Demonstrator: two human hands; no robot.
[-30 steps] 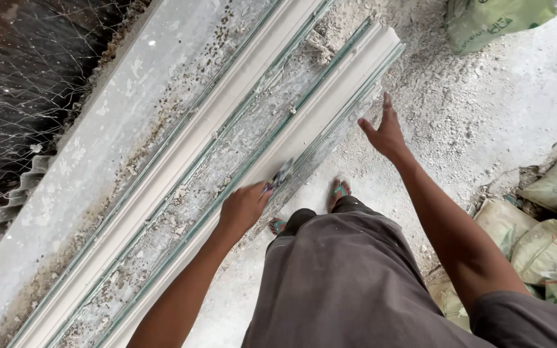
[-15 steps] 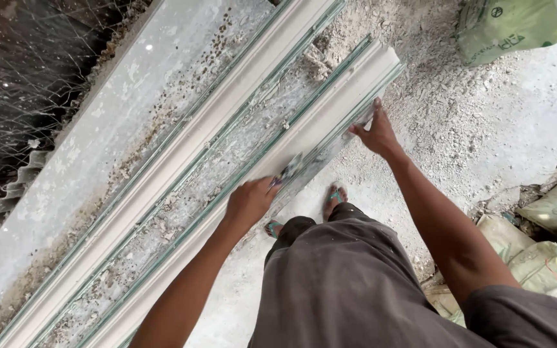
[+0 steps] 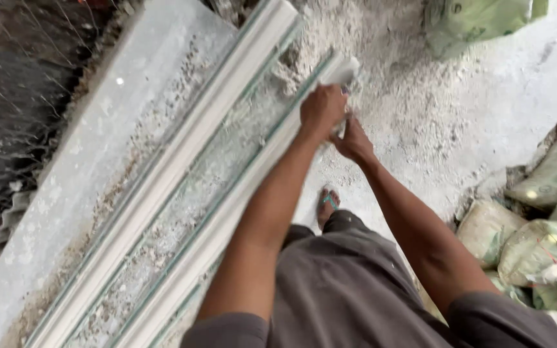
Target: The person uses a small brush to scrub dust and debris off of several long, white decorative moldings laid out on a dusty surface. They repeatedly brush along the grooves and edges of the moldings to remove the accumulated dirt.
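Since the earlier views, both hands had travelled up the long white plaster cornice strip [image 3: 227, 212] from its middle to its far end, so the work had moved to that end of the piece. The strip lay along the near edge of the dusty grey casting bench [image 3: 91, 148], beside a second white moulded strip [image 3: 182, 148], with crumbled plaster between them. The left hand [image 3: 322, 111] was closed into a fist round the strip's far end, knuckles up, the forearm stretched straight out from the body. The right hand [image 3: 354, 140] sat just beside and under it, pressed against the strip's outer edge; its fingers were hidden, so I could not tell whether they gripped. A sandalled foot [image 3: 329, 201] stood on the powdery white floor [image 3: 420, 116], with pale green sacks [image 3: 536, 212] piled well apart at the right.
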